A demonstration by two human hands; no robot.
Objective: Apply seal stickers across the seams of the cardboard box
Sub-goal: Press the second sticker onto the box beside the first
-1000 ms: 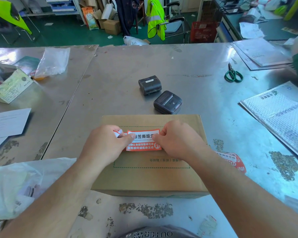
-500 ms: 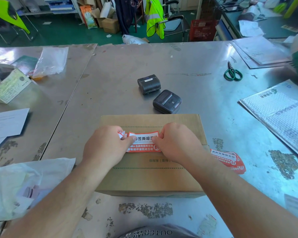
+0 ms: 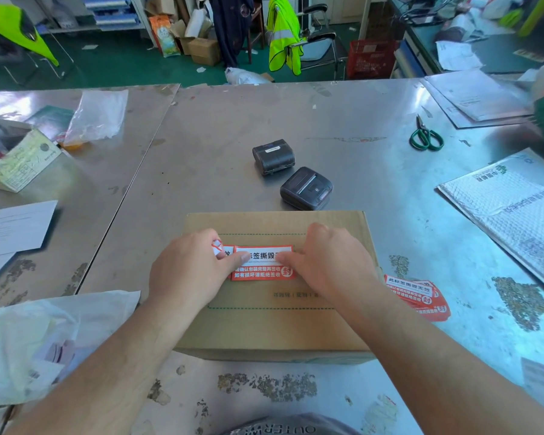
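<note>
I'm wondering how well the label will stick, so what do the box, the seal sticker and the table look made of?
The cardboard box: brown cardboard, matte, with printed dashed lines. The seal sticker: probably coated paper or film; red-and-white print, sheen hard to judge. The table: likely stainless steel, grey, reflecting light, with scuffed, flaky patches.
</note>
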